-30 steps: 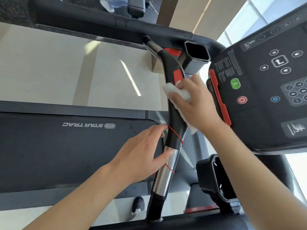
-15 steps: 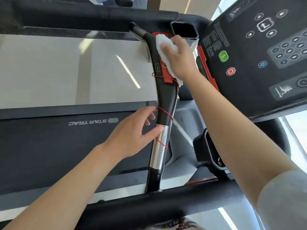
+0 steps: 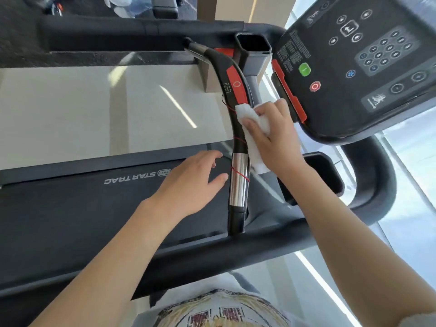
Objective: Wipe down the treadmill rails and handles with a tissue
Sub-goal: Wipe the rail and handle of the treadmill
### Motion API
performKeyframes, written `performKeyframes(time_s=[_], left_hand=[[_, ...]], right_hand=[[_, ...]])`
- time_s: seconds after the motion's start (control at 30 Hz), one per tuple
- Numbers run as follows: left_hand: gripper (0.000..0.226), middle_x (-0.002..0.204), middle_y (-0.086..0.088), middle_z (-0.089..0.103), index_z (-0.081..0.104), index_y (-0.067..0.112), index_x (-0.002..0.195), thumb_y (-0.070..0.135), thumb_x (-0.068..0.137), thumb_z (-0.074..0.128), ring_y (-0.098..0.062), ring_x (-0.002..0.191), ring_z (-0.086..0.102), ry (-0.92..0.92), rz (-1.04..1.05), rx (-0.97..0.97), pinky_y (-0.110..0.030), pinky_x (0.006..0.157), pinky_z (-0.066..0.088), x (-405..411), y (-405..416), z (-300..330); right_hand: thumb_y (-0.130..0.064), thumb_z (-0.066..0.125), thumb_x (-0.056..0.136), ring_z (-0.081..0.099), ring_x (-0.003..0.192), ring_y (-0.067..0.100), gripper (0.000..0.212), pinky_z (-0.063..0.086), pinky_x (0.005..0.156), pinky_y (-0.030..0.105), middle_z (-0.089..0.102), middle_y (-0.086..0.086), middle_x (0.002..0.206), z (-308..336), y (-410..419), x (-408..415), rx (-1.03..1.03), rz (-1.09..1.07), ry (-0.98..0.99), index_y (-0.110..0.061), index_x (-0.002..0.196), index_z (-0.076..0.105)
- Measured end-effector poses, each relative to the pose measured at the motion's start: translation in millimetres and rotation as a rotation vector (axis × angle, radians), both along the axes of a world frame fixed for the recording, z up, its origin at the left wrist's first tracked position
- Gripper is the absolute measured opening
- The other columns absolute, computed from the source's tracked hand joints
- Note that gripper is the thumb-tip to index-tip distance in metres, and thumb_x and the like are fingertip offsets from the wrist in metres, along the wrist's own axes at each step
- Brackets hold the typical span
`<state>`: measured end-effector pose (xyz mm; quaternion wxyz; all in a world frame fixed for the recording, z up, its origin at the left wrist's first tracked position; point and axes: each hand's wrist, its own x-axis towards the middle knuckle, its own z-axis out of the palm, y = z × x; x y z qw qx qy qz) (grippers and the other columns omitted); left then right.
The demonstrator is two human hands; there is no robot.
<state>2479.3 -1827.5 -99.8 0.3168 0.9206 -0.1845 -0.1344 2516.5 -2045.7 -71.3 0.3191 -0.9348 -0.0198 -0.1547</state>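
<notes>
A black curved treadmill handle (image 3: 238, 95) with a red panel and a chrome section (image 3: 238, 182) runs down the middle of the head view. My right hand (image 3: 276, 142) holds a white tissue (image 3: 253, 142) and presses it against the right side of the handle, just above the chrome part. My left hand (image 3: 191, 182) hovers with relaxed fingers just left of the chrome section, apart from it. Thin red thread is wound around the handle. A padded black rail (image 3: 236, 249) crosses in front of me.
The console (image 3: 354, 67) with green and red buttons slopes at the right. A black cup holder (image 3: 253, 47) sits by the handle's top, another holder (image 3: 323, 175) at the right. The treadmill deck (image 3: 70, 208) marked STAR TRAC lies below left. Pale floor beyond.
My right hand has slid the tissue down the handle from the red panel to just above the chrome part. My left hand has let go of the chrome section and moved slightly left.
</notes>
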Motion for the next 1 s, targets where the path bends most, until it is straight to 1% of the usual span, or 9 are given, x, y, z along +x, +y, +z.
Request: performKeyframes(time_s=[0.07, 0.13, 0.37, 0.47, 0.57, 0.7, 0.8, 0.9, 1.0], left_hand=[[0.053, 0.139, 0.014, 0.056, 0.042, 0.032, 0.155, 0.051, 0.106, 0.051, -0.009, 0.125, 0.056, 0.008, -0.014, -0.009, -0.034, 0.101, 0.049, -17, 13, 1], [0.05, 0.135, 0.016, 0.057, 0.046, 0.033, 0.152, 0.051, 0.106, 0.051, -0.008, 0.119, 0.058, 0.022, -0.035, -0.032, -0.033, 0.098, 0.049, -34, 26, -2], [0.039, 0.127, 0.018, 0.059, 0.055, 0.032, 0.142, 0.046, 0.106, 0.052, -0.008, 0.117, 0.057, 0.025, -0.136, -0.055, -0.035, 0.096, 0.051, -82, 62, -12], [0.035, 0.121, 0.017, 0.06, 0.059, 0.032, 0.137, 0.046, 0.106, 0.051, -0.009, 0.114, 0.057, 0.012, -0.171, -0.03, -0.036, 0.093, 0.05, -100, 81, -14], [0.03, 0.116, 0.016, 0.062, 0.064, 0.032, 0.129, 0.047, 0.107, 0.049, -0.013, 0.108, 0.06, 0.015, -0.184, -0.008, -0.038, 0.089, 0.052, -115, 100, -18], [0.023, 0.103, 0.013, 0.065, 0.067, 0.031, 0.112, 0.044, 0.106, 0.049, -0.017, 0.093, 0.063, 0.004, -0.133, 0.009, -0.038, 0.078, 0.051, -131, 126, -17], [0.019, 0.089, 0.013, 0.064, 0.065, 0.03, 0.1, 0.042, 0.105, 0.05, -0.017, 0.08, 0.061, -0.011, -0.049, 0.036, -0.036, 0.068, 0.048, -141, 150, -17], [0.02, 0.094, 0.014, 0.066, 0.066, 0.033, 0.108, 0.042, 0.106, 0.048, -0.016, 0.084, 0.062, -0.086, -0.011, 0.071, -0.038, 0.07, 0.051, -152, 163, -17], [0.027, 0.106, 0.011, 0.07, 0.067, 0.03, 0.118, 0.041, 0.108, 0.045, -0.018, 0.095, 0.065, -0.164, -0.003, 0.107, -0.038, 0.075, 0.049, -163, 162, -21]], right_hand=[[-0.036, 0.066, 0.104, 0.047, 0.086, -0.011, 0.029, 0.041, 0.072, 0.009, 0.044, -0.002, 0.107, 11, 3, -23, -0.015, -0.03, -0.064, -0.008, 0.111, 0.063], [-0.038, 0.067, 0.103, 0.049, 0.087, -0.011, 0.029, 0.039, 0.071, 0.006, 0.045, -0.003, 0.105, 14, 7, -50, -0.035, -0.052, -0.024, -0.01, 0.111, 0.066], [-0.05, 0.067, 0.099, 0.054, 0.074, 0.008, 0.034, 0.042, 0.065, 0.028, 0.048, -0.01, 0.095, -12, 40, -130, -0.189, -0.085, 0.246, -0.019, 0.108, 0.077], [-0.057, 0.06, 0.099, 0.053, 0.068, 0.018, 0.041, 0.036, 0.061, 0.032, 0.049, -0.005, 0.086, -24, 72, -163, -0.302, -0.147, 0.327, -0.021, 0.089, 0.075], [-0.057, 0.055, 0.103, 0.052, 0.064, 0.023, 0.048, 0.039, 0.059, 0.033, 0.05, -0.005, 0.083, -37, 108, -188, -0.475, -0.194, 0.232, -0.02, 0.076, 0.07], [-0.056, 0.053, 0.104, 0.046, 0.056, 0.025, 0.047, 0.047, 0.061, 0.038, 0.045, -0.006, 0.08, -45, 167, -198, -0.423, -0.148, 0.187, -0.023, 0.075, 0.068], [-0.054, 0.052, 0.104, 0.037, 0.05, 0.021, 0.047, 0.038, 0.063, 0.036, 0.042, -0.004, 0.076, -46, 202, -194, -0.475, -0.126, 0.169, -0.027, 0.065, 0.048], [-0.046, 0.061, 0.101, 0.031, 0.049, 0.019, 0.047, 0.03, 0.06, 0.033, 0.043, -0.003, 0.074, -47, 210, -191, -0.52, -0.112, 0.129, -0.029, 0.063, 0.039], [-0.04, 0.068, 0.099, 0.039, 0.052, 0.021, 0.047, 0.035, 0.051, 0.032, 0.042, -0.003, 0.072, -53, 201, -197, -0.431, -0.059, -0.019, -0.026, 0.062, 0.042]])
